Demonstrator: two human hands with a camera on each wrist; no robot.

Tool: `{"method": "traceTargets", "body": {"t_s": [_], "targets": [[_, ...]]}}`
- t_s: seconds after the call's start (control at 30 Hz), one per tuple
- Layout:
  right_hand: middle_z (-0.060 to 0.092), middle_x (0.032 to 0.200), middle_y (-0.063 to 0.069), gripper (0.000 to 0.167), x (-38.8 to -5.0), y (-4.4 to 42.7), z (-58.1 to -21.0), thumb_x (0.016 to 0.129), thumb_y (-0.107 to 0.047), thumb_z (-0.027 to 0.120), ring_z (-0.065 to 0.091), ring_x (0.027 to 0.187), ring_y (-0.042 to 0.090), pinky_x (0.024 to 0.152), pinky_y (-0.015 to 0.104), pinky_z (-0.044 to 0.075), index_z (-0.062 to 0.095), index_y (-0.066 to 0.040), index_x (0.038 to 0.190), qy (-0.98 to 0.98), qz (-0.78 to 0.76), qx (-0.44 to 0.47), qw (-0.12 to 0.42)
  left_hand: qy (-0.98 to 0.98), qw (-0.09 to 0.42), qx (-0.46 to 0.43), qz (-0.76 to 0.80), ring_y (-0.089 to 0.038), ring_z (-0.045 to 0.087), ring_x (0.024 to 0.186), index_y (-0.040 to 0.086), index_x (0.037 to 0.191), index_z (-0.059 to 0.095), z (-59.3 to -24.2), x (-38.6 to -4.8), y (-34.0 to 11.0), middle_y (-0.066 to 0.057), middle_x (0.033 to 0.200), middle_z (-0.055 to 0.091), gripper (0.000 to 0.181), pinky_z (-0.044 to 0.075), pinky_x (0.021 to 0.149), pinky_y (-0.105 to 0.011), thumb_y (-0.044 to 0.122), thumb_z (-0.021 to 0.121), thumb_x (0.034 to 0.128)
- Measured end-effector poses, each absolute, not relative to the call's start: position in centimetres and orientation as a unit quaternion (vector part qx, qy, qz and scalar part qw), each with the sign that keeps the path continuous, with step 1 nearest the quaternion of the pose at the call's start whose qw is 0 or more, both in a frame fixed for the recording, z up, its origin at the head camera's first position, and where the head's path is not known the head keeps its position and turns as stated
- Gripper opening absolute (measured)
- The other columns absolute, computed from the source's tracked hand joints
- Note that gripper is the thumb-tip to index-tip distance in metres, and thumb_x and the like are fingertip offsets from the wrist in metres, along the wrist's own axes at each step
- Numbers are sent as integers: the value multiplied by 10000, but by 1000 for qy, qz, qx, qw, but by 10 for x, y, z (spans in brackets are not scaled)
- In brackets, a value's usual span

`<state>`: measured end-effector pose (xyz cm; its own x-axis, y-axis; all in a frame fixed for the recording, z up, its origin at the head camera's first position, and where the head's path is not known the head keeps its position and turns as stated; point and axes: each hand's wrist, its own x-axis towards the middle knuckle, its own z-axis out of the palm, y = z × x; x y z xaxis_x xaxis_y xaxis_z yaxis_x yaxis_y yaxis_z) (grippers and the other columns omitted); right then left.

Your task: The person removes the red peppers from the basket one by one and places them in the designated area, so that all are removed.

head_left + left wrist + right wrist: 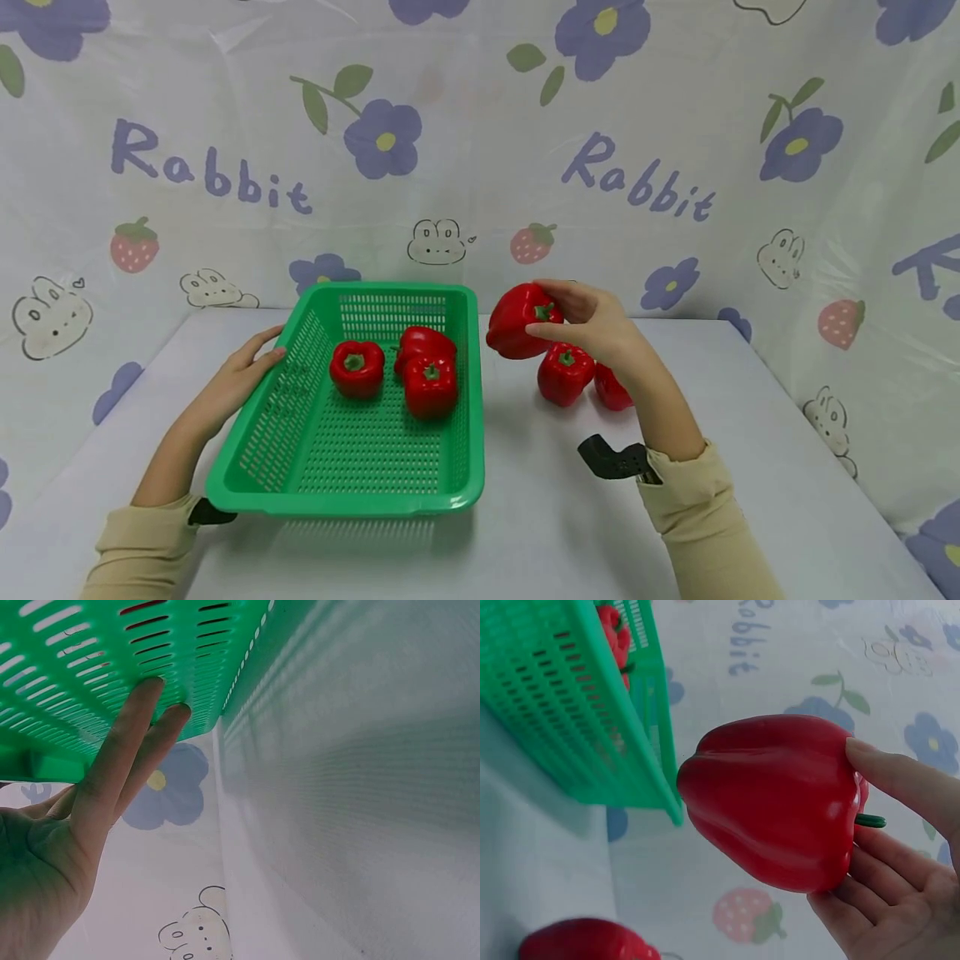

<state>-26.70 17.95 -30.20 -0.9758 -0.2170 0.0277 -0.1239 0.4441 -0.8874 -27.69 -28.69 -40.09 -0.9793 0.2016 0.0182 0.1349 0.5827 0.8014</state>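
Note:
My right hand (600, 325) holds a red bell pepper (517, 323) by its stem end, thumb on one side and fingers on the other. It is in the air just right of the green plastic basket (345, 503). In the right wrist view the same bell pepper (772, 802) lies sideways, its green stem toward the palm. My left hand (238, 379) grips the basket's left side, thumb at the rim. Fingers (120, 754) lie against the slotted outer wall in the left wrist view. Inside the basket are three red bell peppers (357, 369).
Two more bell peppers, one nearer (566, 375) and one partly hidden by my right forearm (612, 388), sit on the white tabletop (540, 517) right of the basket. A printed curtain (480, 150) hangs behind the table.

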Motion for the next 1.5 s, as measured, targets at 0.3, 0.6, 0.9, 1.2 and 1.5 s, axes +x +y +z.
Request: {"method": "traceTargets", "body": {"t_s": [0.3,0.6,0.9,1.2,1.5], "targets": [[456,1519,61,740,-262,220,-303,869,-349,742,392,1432,253,1110,471,384,397,-179,1502,861,-505,-54,24,886,38,102,451,-309,602,1112,136,1585,118,-400,-276,-286,-319,1456,391,638,436,959,-519,437,320,1060],[411,1546,90,780,-257,256,-305,876,-404,720,374,1437,283,1127,498,352,350,-183,1525,868,-496,-7,-2,885,40,100,452,-33,618,899,129,1583,130,-398,-274,-286,-314,1326,517,635,481,831,-304,432,326,1060],[340,1577,92,801,-252,288,-312,868,-461,708,319,1460,288,1146,532,308,328,-236,1536,862,-504,46,-29,884,40,100,455,-34,615,912,135,1583,129,-400,-276,-287,-311,1355,494,635,492,840,-320,433,331,1059],[300,1586,100,829,-246,313,-323,883,-467,686,326,1449,328,1139,522,324,280,-195,1553,862,-496,92,-49,889,35,100,446,-77,601,951,133,1582,137,-400,-277,-287,-305,1394,459,630,463,897,-411,433,324,1060],[265,1590,121,831,-244,331,-341,897,-440,679,287,1460,350,1136,527,317,264,-147,1554,861,-487,134,-61,886,35,101,451,-100,599,972,134,1582,137,-401,-277,-286,-307,1388,466,628,443,933,-473,434,320,1061]]}}
